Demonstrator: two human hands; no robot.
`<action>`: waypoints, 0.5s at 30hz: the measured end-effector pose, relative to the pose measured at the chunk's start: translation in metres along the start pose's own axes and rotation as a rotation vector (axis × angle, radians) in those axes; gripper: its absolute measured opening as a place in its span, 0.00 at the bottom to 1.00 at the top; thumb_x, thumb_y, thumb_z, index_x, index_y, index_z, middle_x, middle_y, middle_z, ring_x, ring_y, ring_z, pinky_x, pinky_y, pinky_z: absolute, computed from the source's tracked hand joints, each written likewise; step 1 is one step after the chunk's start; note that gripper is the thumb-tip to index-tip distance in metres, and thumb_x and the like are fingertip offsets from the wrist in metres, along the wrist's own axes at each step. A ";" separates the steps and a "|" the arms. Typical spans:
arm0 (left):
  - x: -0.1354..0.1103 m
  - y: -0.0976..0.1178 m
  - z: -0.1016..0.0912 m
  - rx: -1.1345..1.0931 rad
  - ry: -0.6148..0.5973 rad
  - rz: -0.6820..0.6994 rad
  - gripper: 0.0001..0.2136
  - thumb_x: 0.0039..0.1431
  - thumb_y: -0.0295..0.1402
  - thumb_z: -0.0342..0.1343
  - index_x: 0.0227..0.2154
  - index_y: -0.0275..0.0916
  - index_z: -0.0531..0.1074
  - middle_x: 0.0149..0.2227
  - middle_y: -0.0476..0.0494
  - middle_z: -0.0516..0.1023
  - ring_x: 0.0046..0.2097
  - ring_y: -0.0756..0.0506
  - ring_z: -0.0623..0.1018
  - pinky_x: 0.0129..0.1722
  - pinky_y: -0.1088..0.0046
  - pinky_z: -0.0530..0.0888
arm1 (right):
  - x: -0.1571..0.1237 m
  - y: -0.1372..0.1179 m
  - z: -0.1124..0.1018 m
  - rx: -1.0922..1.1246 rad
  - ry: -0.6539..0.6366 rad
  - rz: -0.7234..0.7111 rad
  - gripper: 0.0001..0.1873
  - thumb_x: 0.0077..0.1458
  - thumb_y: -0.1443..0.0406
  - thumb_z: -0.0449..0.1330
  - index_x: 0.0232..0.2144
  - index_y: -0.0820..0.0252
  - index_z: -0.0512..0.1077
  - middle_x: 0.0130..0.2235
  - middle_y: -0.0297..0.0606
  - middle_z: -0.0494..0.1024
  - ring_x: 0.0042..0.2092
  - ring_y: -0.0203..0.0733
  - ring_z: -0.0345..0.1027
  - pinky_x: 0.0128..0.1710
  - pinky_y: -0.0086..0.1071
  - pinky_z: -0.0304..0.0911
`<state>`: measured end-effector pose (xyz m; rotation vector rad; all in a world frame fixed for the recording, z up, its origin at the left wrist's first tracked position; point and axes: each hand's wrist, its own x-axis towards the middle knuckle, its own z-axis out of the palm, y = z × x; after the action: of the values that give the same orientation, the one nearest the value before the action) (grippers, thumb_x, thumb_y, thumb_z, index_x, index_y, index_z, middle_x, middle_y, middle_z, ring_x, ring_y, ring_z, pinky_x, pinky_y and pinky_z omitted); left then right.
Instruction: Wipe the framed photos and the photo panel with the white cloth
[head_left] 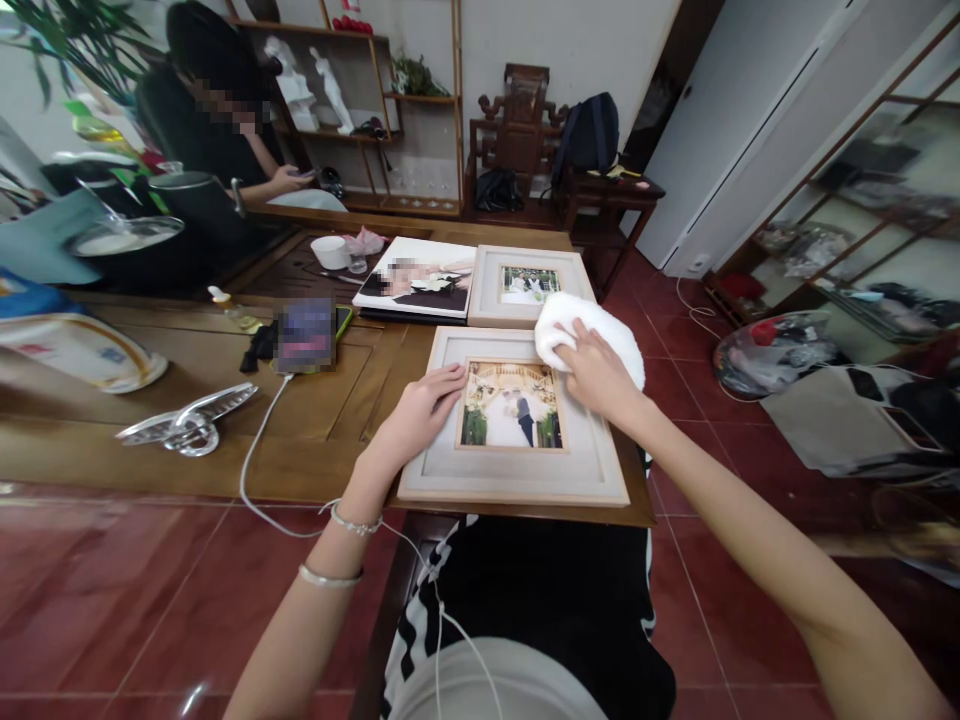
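A framed wedding photo (pixel 442 470) with a pale wooden frame and wide white mat lies flat near the table's front edge. Resting on its left side is my left hand (pixel 426 408), fingers outstretched and holding nothing. My right hand (pixel 596 372) grips a white cloth (pixel 611 340) at the frame's upper right corner, the cloth overlapping that corner. Just behind lies a second framed photo (pixel 486 285), its near right corner partly covered by the cloth. To its left is a photo album (pixel 420 280) with a wedding picture on its cover.
On the wooden table (pixel 360 390) lie a silver hair claw (pixel 191 422), a phone (pixel 304 335) with a white cable (pixel 251 450), and a white cup (pixel 331 252). A seated person (pixel 225 130) holds a phone across the table. A chair (pixel 523 120) stands behind.
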<state>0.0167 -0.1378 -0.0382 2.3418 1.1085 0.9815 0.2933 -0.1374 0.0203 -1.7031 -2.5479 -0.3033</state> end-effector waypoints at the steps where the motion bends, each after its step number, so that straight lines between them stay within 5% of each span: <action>1: 0.000 0.000 0.000 -0.005 0.000 -0.003 0.16 0.64 0.33 0.48 0.47 0.33 0.76 0.52 0.34 0.76 0.58 0.39 0.72 0.59 0.56 0.67 | 0.004 0.002 0.000 -0.006 -0.008 -0.017 0.29 0.46 0.79 0.50 0.52 0.70 0.69 0.63 0.51 0.62 0.66 0.60 0.46 0.62 0.50 0.50; 6: 0.001 0.000 0.001 -0.019 0.002 -0.023 0.15 0.63 0.34 0.49 0.47 0.35 0.77 0.52 0.36 0.76 0.57 0.39 0.72 0.60 0.56 0.66 | -0.013 -0.008 -0.005 -0.032 -0.079 -0.096 0.26 0.44 0.80 0.50 0.47 0.70 0.73 0.62 0.53 0.63 0.65 0.61 0.47 0.61 0.54 0.49; 15: 0.001 -0.002 0.003 -0.032 0.030 -0.039 0.14 0.62 0.33 0.50 0.45 0.38 0.77 0.52 0.39 0.76 0.57 0.40 0.73 0.59 0.54 0.67 | -0.116 -0.055 -0.043 0.124 -0.232 -0.196 0.26 0.42 0.82 0.50 0.41 0.65 0.76 0.63 0.50 0.62 0.66 0.62 0.44 0.61 0.57 0.51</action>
<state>0.0187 -0.1365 -0.0413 2.2786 1.1375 1.0152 0.2854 -0.2712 0.0366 -1.5291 -2.8367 0.0479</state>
